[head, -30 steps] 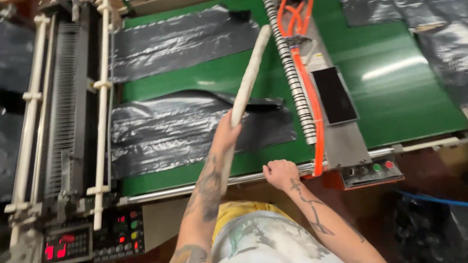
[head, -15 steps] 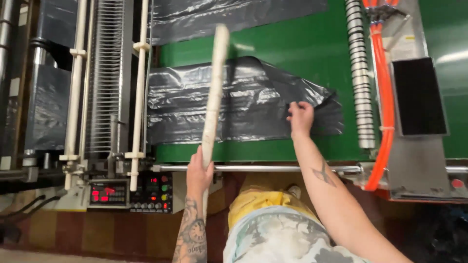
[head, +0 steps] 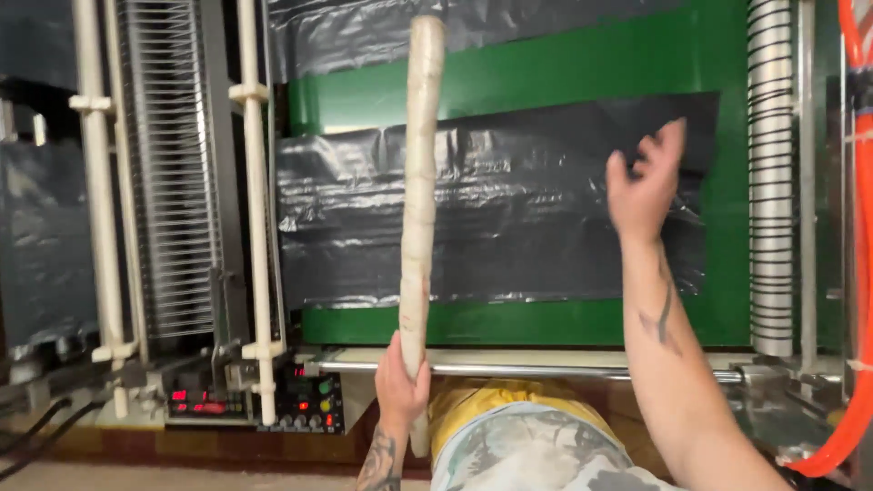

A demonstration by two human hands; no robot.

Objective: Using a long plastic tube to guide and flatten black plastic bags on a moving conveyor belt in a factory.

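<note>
My left hand (head: pixel 400 386) grips the lower end of a long pale stick (head: pixel 420 182), which stands nearly upright over the machine bed. A stack of black plastic bags (head: pixel 509 218) lies flat on the green conveyor belt (head: pixel 582 68). My right hand (head: pixel 644 182) hovers over the right part of that stack, fingers spread and slightly curled, holding nothing. Another black plastic sheet (head: pixel 436 23) lies farther up the belt.
White rods (head: pixel 257 209) and a ribbed grey roller unit (head: pixel 168 182) stand at the left. A control panel (head: pixel 305 400) with red displays and buttons sits below them. A wire-wrapped silver roller (head: pixel 771 173) and an orange hose (head: pixel 859 227) run along the right.
The view has closed in on the belt. My left hand has swung the stick more upright, and my right hand has lifted off the bag stack and moved toward its right end.
</note>
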